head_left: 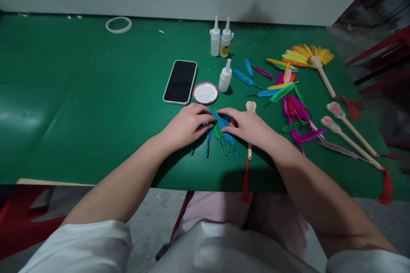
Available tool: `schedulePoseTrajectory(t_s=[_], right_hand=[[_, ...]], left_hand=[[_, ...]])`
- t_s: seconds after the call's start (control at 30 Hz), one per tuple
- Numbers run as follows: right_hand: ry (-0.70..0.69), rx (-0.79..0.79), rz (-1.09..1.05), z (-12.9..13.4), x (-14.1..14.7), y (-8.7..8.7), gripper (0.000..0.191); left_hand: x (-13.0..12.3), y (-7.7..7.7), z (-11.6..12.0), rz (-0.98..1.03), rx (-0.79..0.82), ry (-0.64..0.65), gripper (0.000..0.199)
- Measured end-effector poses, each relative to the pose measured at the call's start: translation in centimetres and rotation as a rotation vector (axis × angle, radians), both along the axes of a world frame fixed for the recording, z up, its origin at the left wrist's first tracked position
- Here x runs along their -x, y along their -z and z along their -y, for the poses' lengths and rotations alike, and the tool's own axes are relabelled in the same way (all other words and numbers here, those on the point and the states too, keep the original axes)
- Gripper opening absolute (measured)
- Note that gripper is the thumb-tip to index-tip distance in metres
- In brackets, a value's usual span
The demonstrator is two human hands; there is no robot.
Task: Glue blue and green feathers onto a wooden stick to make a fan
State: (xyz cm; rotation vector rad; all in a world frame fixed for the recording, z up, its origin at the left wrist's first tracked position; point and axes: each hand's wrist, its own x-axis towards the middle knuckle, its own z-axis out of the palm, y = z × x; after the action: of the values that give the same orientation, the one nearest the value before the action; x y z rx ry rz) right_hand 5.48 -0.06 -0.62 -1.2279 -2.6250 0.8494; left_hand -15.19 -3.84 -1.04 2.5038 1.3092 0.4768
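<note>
Several blue feathers point(228, 137) and a few green feathers point(217, 131) lie side by side on the green table, quills toward me. My left hand point(188, 124) curves over their left side, with thumb and fingertips close together at the feathers. On the right, my right hand point(251, 127) touches the blue feathers, its thumb and index finger apart. Partly under that hand lies a wooden fan handle point(250, 151) with a rounded, patterned head point(251, 106) and a red tassel point(245, 183). Some feather tips are hidden by my fingers.
A phone point(180, 82), a red-rimmed lid point(205, 93) and a white glue bottle point(225, 77) stand or lie ahead, with two more bottles behind. Loose colored feathers point(296, 108), a yellow feather fan point(307, 56) and two tasseled handles point(357, 134) are rightward. A tape roll point(118, 25) lies far left.
</note>
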Motion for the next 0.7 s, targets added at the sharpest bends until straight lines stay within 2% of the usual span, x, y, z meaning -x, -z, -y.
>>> schedulePoseTrajectory(t_s=[0.07, 0.17, 0.27, 0.33, 0.43, 0.6, 0.7], right_hand=[[-0.002, -0.026, -0.002, 0.0, 0.0, -0.1, 0.043], [-0.018, -0.048, -0.040, 0.0, -0.1, -0.4, 0.028], [-0.120, -0.029, -0.077, -0.2, -0.4, -0.7, 0.015], [-0.171, 0.004, -0.063, -0.3, -0.6, -0.8, 0.019], [-0.163, 0.065, -0.020, -0.4, -0.8, -0.7, 0.032], [-0.117, 0.135, -0.063, -0.5, -0.9, -0.2, 0.040], [-0.042, 0.088, -0.134, -0.7, -0.9, 0.0, 0.044]], left_hand=[[0.0, 0.0, 0.0, 0.018, -0.018, 0.000, 0.026], [0.4, -0.3, 0.0, 0.031, -0.031, 0.005, 0.026], [1.1, -1.0, -0.1, -0.020, 0.024, 0.002, 0.024], [1.6, -1.5, -0.2, -0.080, 0.136, -0.028, 0.025], [2.1, -2.0, -0.1, -0.134, 0.313, -0.087, 0.037], [1.4, -2.0, 0.3, -0.102, 0.446, -0.081, 0.056], [1.0, -1.9, 0.5, -0.004, 0.505, -0.097, 0.064]])
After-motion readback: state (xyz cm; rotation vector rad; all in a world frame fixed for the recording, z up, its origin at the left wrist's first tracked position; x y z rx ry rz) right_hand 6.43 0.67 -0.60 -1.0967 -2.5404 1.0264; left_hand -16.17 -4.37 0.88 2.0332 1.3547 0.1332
